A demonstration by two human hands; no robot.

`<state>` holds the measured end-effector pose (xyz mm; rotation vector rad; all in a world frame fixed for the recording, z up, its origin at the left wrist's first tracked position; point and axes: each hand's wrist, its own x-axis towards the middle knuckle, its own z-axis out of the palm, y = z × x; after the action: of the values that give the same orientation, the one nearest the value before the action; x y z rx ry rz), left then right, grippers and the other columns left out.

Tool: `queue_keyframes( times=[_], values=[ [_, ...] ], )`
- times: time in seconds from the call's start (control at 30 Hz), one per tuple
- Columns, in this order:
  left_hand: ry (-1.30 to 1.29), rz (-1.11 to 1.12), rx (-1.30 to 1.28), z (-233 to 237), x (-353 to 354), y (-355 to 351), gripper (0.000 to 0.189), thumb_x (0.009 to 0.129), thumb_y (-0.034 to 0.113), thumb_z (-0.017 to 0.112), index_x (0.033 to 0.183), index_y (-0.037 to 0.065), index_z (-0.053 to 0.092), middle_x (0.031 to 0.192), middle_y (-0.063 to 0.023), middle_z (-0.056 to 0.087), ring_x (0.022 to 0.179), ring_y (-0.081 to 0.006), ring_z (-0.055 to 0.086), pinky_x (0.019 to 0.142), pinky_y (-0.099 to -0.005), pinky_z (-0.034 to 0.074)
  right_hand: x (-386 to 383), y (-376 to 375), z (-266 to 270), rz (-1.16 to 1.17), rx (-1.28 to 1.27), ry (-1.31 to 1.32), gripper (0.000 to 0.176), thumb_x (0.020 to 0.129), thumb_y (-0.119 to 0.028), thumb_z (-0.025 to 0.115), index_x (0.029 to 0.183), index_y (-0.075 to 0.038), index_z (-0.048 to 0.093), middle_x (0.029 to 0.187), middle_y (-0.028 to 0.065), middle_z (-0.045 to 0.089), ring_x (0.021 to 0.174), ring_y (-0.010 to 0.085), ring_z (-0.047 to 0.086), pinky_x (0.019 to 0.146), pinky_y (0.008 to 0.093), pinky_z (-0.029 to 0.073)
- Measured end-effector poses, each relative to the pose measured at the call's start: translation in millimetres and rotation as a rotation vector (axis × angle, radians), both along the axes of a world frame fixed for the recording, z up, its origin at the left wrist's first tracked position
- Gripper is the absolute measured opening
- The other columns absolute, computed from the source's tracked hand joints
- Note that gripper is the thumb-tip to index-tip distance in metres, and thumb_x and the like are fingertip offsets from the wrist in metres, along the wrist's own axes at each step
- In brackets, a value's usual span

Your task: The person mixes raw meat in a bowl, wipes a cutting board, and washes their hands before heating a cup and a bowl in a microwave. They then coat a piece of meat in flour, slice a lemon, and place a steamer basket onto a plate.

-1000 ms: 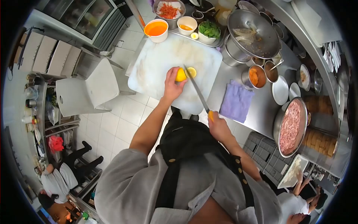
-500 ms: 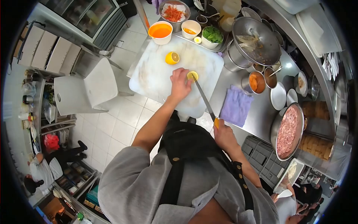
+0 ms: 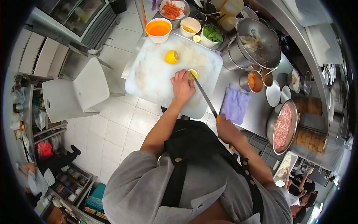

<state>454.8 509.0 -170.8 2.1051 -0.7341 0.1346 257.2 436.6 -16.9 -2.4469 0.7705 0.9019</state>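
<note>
My left hand [image 3: 183, 86] is on the white cutting board [image 3: 145, 76], its fingers bent and closed on a lemon piece [image 3: 193, 72] with its pale cut face showing. My right hand [image 3: 226, 130] grips the yellow handle of a long knife [image 3: 205, 95]. The blade slants up and left across the board, its tip end right at the lemon piece, beside my left fingertips. Farther back on the same board, a lemon half [image 3: 172, 56] rests by itself.
Behind the board stand a tub of orange liquid [image 3: 158, 30], a bowl of green leaves [image 3: 212, 34] and shredded carrot [image 3: 172, 10]. To the right are a purple cloth [image 3: 235, 104], a large steel bowl [image 3: 258, 41] and a bowl of minced meat [image 3: 283, 127]. A white chair [image 3: 76, 93] stands left.
My right hand with the knife has shifted slightly right and down. My left hand stays at the lemon piece, its fingers more bunched. The whole view has moved a little.
</note>
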Motion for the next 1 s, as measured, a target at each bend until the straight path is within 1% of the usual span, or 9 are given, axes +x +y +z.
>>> queue_keyframes(
  times=[0.17, 0.23, 0.33, 0.47, 0.73, 0.83, 0.9, 0.93, 1.0],
  values=[
    [-0.027, 0.005, 0.024, -1, 1, -2, 0.038, 0.064, 0.007, 0.064, 0.102, 0.005, 0.056, 0.111, -0.0094, 0.051, 0.105, -0.0258, 0.045, 0.083, -0.0418, 0.032, -35, -4, -46, -0.056, 0.036, -0.059, 0.036, 0.091, -0.02, 0.044, 0.106, 0.01, 0.031, 0.08, 0.0307, 0.056, 0.073, 0.0478, 0.057, 0.066, 0.0526, 0.047],
    [-0.045, 0.004, 0.044, 1, -4, 0, 0.038, 0.064, 0.007, 0.063, 0.101, 0.005, 0.056, 0.111, -0.009, 0.051, 0.105, -0.0257, 0.045, 0.082, -0.0418, 0.032, -44, -7, -50, 0.2, -0.046, -0.188, 0.037, 0.09, -0.021, 0.045, 0.106, 0.01, 0.032, 0.077, 0.0291, 0.056, 0.069, 0.0462, 0.057, 0.064, 0.0515, 0.047],
    [-0.025, -0.011, 0.083, 3, -2, -5, 0.038, 0.064, 0.007, 0.064, 0.101, 0.006, 0.056, 0.11, -0.0077, 0.051, 0.105, -0.0254, 0.044, 0.081, -0.0417, 0.031, -59, -12, -57, 0.136, -0.073, -0.203, 0.036, 0.089, -0.021, 0.047, 0.105, 0.009, 0.033, 0.073, 0.0295, 0.056, 0.068, 0.045, 0.058, 0.062, 0.0501, 0.047],
    [-0.064, -0.002, 0.104, 3, -5, -5, 0.038, 0.064, 0.007, 0.064, 0.101, 0.006, 0.055, 0.11, -0.0064, 0.051, 0.106, -0.0249, 0.044, 0.081, -0.0414, 0.031, -53, -30, -21, 0.113, -0.166, -0.224, 0.036, 0.089, -0.021, 0.047, 0.107, 0.008, 0.038, 0.071, 0.0267, 0.06, 0.067, 0.0415, 0.062, 0.061, 0.0476, 0.051],
    [-0.126, -0.099, 0.079, -9, 22, -41, 0.043, 0.064, 0.008, 0.064, 0.106, 0.006, 0.055, 0.114, -0.0086, 0.052, 0.109, -0.0274, 0.045, 0.084, -0.0459, 0.033, -44, -56, -46, 0.102, -0.231, -0.323, 0.039, 0.089, -0.022, 0.045, 0.112, 0.01, 0.039, 0.072, 0.0257, 0.06, 0.066, 0.041, 0.062, 0.06, 0.0477, 0.051],
    [-0.197, -0.165, 0.107, 1, 41, -64, 0.046, 0.062, 0.004, 0.061, 0.108, 0.006, 0.054, 0.116, -0.0104, 0.051, 0.111, -0.0283, 0.043, 0.087, -0.0475, 0.032, -31, -77, -49, -0.022, -0.232, -0.347, 0.037, 0.088, -0.025, 0.049, 0.108, 0.006, 0.04, 0.075, 0.0298, 0.059, 0.07, 0.0443, 0.06, 0.064, 0.0508, 0.049],
    [-0.313, -0.088, 0.238, 43, 31, -49, 0.049, 0.062, 0.005, 0.06, 0.11, 0.004, 0.054, 0.119, -0.0113, 0.048, 0.114, -0.0295, 0.04, 0.092, -0.0483, 0.032, -27, -88, -45, -0.066, -0.267, -0.337, 0.037, 0.088, -0.025, 0.049, 0.108, 0.005, 0.041, 0.078, 0.03, 0.059, 0.072, 0.0444, 0.06, 0.064, 0.0504, 0.05],
    [-0.304, 0.038, 0.268, 49, 32, -34, 0.06, 0.059, 0.002, 0.062, 0.118, 0.006, 0.05, 0.122, -0.0119, 0.046, 0.116, -0.0325, 0.039, 0.093, -0.0491, 0.031, -28, -91, -44, -0.07, -0.27, -0.347, 0.037, 0.088, -0.025, 0.049, 0.108, 0.005, 0.041, 0.078, 0.03, 0.059, 0.072, 0.0444, 0.06, 0.064, 0.0504, 0.05],
    [-0.216, 0.064, 0.368, 63, 47, -14, 0.062, 0.059, 0.0, 0.06, 0.119, 0.006, 0.048, 0.123, -0.0127, 0.045, 0.114, -0.0337, 0.04, 0.092, -0.0482, 0.033, -37, -91, -43, -0.079, -0.262, -0.351, 0.035, 0.088, -0.025, 0.049, 0.107, 0.004, 0.042, 0.079, 0.0305, 0.059, 0.073, 0.0447, 0.06, 0.064, 0.051, 0.049]
  ],
)
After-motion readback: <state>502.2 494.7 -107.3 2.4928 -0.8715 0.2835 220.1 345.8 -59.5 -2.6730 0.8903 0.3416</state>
